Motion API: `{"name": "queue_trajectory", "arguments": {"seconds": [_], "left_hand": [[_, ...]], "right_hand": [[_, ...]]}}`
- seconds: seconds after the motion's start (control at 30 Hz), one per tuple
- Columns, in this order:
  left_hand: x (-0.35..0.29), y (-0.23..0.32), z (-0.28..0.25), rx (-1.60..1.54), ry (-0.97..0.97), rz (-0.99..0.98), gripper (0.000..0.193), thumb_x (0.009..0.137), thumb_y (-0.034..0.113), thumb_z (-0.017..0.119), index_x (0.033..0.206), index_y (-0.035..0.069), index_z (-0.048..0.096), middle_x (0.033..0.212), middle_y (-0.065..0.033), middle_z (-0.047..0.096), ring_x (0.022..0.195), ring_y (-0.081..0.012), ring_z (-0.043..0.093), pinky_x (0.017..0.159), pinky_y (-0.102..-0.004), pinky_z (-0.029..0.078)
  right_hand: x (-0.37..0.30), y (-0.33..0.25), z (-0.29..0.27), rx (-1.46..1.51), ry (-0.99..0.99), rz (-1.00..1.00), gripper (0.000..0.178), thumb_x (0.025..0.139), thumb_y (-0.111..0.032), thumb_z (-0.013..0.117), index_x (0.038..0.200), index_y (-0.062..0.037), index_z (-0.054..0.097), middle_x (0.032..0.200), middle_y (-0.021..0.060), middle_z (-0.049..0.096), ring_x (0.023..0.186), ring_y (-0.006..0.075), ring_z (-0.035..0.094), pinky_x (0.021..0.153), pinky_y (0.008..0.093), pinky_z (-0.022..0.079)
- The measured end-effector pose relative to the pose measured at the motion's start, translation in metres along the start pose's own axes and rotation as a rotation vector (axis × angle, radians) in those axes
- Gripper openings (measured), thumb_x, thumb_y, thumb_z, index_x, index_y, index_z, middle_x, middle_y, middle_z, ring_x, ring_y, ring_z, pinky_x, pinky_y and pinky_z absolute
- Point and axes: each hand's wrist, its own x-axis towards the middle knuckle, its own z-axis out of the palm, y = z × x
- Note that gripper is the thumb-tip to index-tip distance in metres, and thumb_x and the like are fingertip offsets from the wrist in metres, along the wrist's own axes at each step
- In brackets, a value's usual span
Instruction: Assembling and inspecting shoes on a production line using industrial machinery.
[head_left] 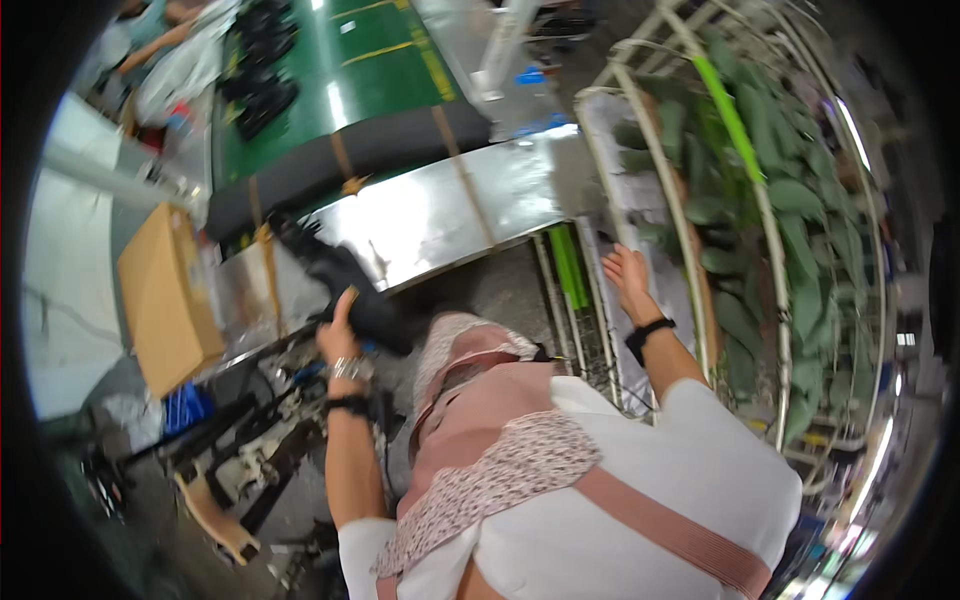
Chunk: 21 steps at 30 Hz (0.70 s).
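Black and soft-looking, a single dark boot-shaped piece (352, 288) lies gripped in your left hand (338, 335), the fingers closed around its lower end while the rest of it rests on the shiny sheet-metal table (440, 215) in front of you. Your right hand (628, 275) is held out well apart from it, fingers spread and holding nothing, hovering beside the pale wire-frame cart (690, 230). Each wrist carries one black band, and your left wrist shows a silvery bracelet as well. The cart holds a heap of dull green leaf-shaped pieces (790, 220), too many and too overlapped to count, with one bright green bar (728, 110) running across its frame. Beyond the metal table, a green conveyor belt (365, 60) carries a cluster of black pieces (262, 70) much like the one in your grip; their number cannot be told. At the far left end of that belt, another person's arm (160, 45) reaches toward a pale bag. One brown cardboard box (165, 300) sits at the left of the table, its contents hidden. Below your left hand, dark machine parts and a blue crate (185, 408) sit near the floor. A pink patterned apron (500, 440) covers your front.
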Motion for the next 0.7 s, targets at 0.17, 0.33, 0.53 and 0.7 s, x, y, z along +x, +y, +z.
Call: {"name": "queue_trajectory", "arguments": {"seconds": [0.17, 0.33, 0.53, 0.7], "left_hand": [[0.048, 0.059, 0.061, -0.248, 0.065, -0.287, 0.067, 0.069, 0.048, 0.086, 0.092, -0.011, 0.068, 0.092, -0.015, 0.071, 0.079, -0.0205, 0.065, 0.074, -0.0347, 0.052], [0.087, 0.13, 0.055, -0.622, 0.011, -0.03, 0.043, 0.083, 0.021, 0.08, 0.113, -0.002, 0.059, 0.103, -0.0074, 0.066, 0.091, -0.017, 0.065, 0.081, -0.0268, 0.052], [0.091, 0.103, 0.013, 0.204, 0.431, -0.048, 0.069, 0.075, 0.028, 0.081, 0.127, -0.004, 0.049, 0.128, -0.025, 0.053, 0.121, -0.0399, 0.05, 0.105, -0.0457, 0.039], [0.105, 0.057, 0.036, 0.455, 0.386, -0.26, 0.098, 0.066, 0.034, 0.085, 0.141, -0.004, 0.035, 0.135, -0.0276, 0.044, 0.129, -0.0431, 0.038, 0.11, -0.0489, 0.032]], "right_hand": [[-0.072, -0.03, 0.188, -0.538, -0.49, -0.534, 0.083, 0.084, -0.023, 0.075, 0.149, 0.0038, 0.029, 0.124, 0.0168, 0.059, 0.11, 0.0233, 0.059, 0.089, 0.0342, 0.051], [-0.107, -0.057, 0.429, -0.456, -1.132, -0.631, 0.098, 0.072, -0.03, 0.086, 0.145, 0.007, 0.033, 0.132, 0.0212, 0.055, 0.12, 0.024, 0.055, 0.101, 0.0331, 0.045], [-0.04, -0.127, 0.639, -0.46, -1.378, -0.407, 0.091, 0.073, -0.027, 0.086, 0.143, 0.0077, 0.039, 0.131, 0.0176, 0.056, 0.12, 0.024, 0.055, 0.103, 0.0339, 0.043], [0.032, -0.163, 0.778, -1.102, -0.704, -0.886, 0.092, 0.07, -0.037, 0.083, 0.14, 0.0056, 0.041, 0.13, 0.0225, 0.057, 0.117, 0.0327, 0.058, 0.097, 0.0393, 0.047]]}}
